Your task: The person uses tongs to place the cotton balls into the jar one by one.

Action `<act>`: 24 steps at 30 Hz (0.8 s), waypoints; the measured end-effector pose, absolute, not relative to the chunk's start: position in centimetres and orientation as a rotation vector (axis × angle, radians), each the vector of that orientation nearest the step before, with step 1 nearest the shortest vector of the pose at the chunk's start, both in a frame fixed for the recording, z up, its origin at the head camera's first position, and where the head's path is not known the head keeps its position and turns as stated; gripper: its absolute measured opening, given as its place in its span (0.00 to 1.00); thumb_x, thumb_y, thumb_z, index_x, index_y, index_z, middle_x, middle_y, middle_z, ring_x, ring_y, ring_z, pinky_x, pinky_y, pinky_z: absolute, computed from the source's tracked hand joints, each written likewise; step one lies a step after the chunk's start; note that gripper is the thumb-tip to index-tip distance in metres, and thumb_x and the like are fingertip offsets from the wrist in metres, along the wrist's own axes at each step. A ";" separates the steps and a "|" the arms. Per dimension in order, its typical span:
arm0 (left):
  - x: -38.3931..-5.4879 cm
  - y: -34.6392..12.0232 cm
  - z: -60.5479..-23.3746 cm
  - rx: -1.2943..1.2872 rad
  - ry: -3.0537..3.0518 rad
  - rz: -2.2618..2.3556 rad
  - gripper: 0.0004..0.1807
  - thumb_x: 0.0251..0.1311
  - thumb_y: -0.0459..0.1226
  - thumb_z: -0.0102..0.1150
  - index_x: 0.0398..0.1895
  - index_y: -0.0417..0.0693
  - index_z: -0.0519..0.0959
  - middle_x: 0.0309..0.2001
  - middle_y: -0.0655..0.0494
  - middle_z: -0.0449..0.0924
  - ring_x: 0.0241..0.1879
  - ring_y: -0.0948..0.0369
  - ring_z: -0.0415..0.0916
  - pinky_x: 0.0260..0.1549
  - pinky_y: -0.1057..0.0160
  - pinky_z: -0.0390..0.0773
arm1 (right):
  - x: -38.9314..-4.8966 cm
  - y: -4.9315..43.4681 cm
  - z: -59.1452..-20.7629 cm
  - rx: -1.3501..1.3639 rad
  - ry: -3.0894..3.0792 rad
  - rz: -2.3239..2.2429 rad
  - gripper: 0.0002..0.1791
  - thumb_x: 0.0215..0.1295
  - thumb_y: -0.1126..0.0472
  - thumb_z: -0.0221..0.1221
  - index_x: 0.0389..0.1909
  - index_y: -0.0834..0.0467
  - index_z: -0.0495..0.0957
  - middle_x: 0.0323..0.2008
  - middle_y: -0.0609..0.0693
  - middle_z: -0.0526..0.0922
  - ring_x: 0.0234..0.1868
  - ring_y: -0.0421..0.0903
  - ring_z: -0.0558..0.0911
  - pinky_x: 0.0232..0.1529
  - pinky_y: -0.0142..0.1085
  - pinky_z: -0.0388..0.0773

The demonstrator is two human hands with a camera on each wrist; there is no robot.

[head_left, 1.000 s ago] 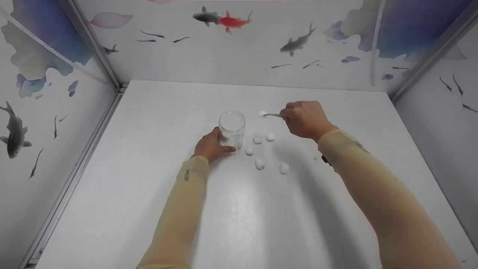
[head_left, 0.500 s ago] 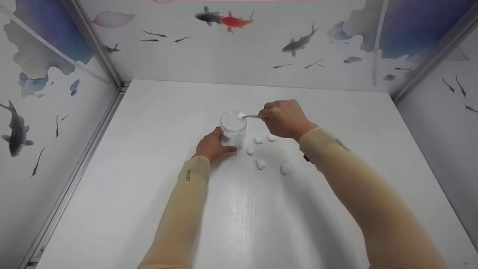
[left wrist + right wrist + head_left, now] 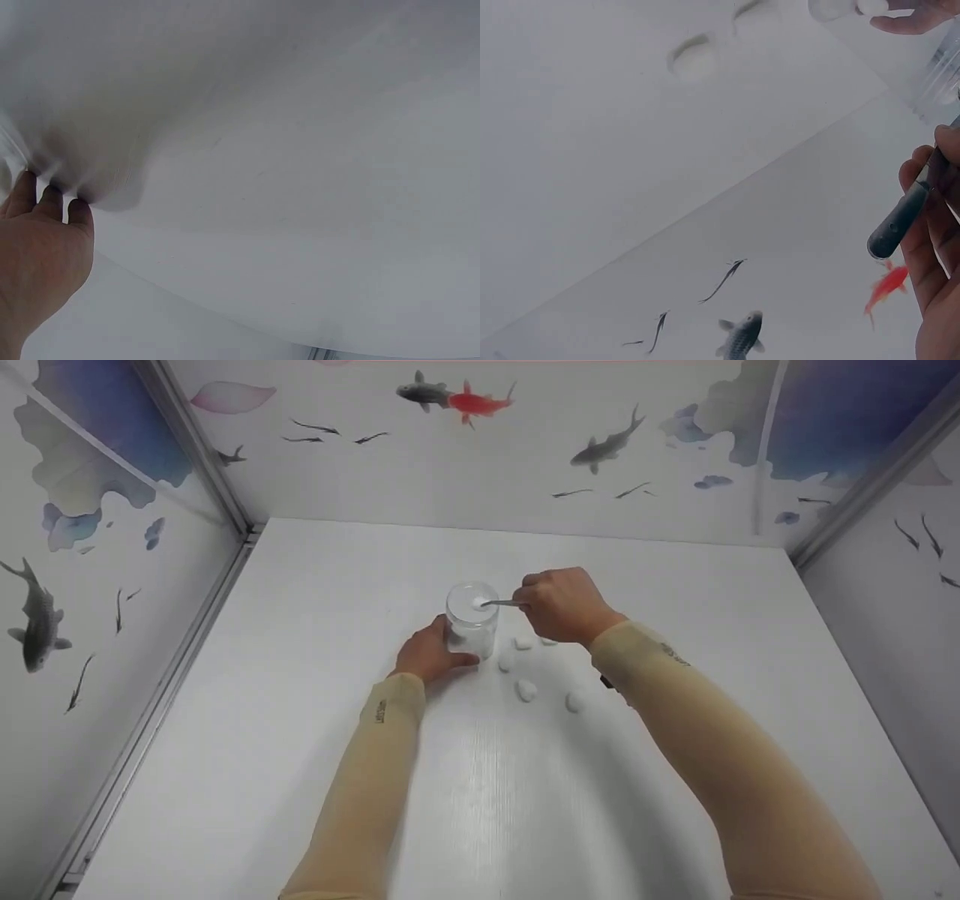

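My left hand (image 3: 429,651) grips a clear jar (image 3: 471,641) upright on the white table, fingers behind it and thumb in front. In the left wrist view the left fingers (image 3: 51,202) show at the left edge. To the right, my right hand (image 3: 561,604) holds a slim metal spoon (image 3: 500,602) level, pointing left. At the spoon's tip, a small white ball (image 3: 478,602) appears within the jar's round mouth. In the right wrist view the rounded handle end of the spoon (image 3: 896,229) sticks out past the fingers.
Several more white balls (image 3: 526,690) lie on the table (image 3: 322,600) right of the jar, some under my right hand. White walls (image 3: 487,472) printed with fish enclose the table at the back and both sides.
My right hand has moved left and slightly down, bringing the spoon and white ball from beside the jar to its mouth. The left hand keeps its hold on the jar.
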State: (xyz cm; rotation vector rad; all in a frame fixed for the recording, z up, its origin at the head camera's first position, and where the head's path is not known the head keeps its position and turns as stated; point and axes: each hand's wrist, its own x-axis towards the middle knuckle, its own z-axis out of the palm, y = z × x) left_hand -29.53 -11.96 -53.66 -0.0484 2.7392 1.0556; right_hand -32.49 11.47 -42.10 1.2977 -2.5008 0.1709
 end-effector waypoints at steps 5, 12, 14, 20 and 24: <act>-29.6 -12.0 -53.8 -0.041 2.746 1.054 0.52 0.48 0.56 0.76 0.73 0.49 0.63 0.67 0.49 0.72 0.67 0.50 0.67 0.67 0.52 0.65 | -32.5 11.5 -42.1 1.308 -2.522 0.143 0.07 0.64 0.67 0.62 0.35 0.56 0.89 0.26 0.49 0.85 0.23 0.46 0.82 0.25 0.41 0.83; -29.7 -12.0 -54.2 -0.036 2.746 1.063 0.52 0.46 0.57 0.77 0.73 0.50 0.63 0.68 0.49 0.70 0.68 0.51 0.66 0.67 0.52 0.65 | -32.5 11.7 -42.2 1.327 -2.513 0.164 0.07 0.62 0.68 0.63 0.36 0.57 0.89 0.27 0.50 0.85 0.23 0.47 0.82 0.25 0.42 0.83; -29.7 -11.9 -54.2 -0.032 2.749 1.066 0.52 0.46 0.57 0.77 0.73 0.49 0.63 0.68 0.49 0.71 0.67 0.50 0.66 0.67 0.52 0.65 | -32.5 11.9 -42.1 1.320 -2.521 0.161 0.08 0.62 0.68 0.63 0.37 0.56 0.89 0.28 0.50 0.85 0.24 0.47 0.82 0.25 0.42 0.83; -29.5 -12.0 -54.0 -0.029 2.744 1.068 0.54 0.46 0.57 0.77 0.75 0.51 0.61 0.69 0.50 0.69 0.69 0.51 0.64 0.68 0.53 0.64 | -32.5 13.4 -41.9 1.266 -2.572 0.145 0.08 0.63 0.67 0.64 0.40 0.56 0.88 0.31 0.50 0.85 0.28 0.47 0.84 0.28 0.43 0.84; -29.5 -12.1 -53.8 -0.034 2.743 1.061 0.54 0.47 0.57 0.76 0.75 0.51 0.61 0.70 0.50 0.69 0.69 0.51 0.63 0.68 0.54 0.63 | -32.6 15.1 -42.1 1.230 -2.598 0.147 0.08 0.63 0.66 0.65 0.42 0.56 0.88 0.32 0.50 0.85 0.30 0.48 0.85 0.30 0.43 0.84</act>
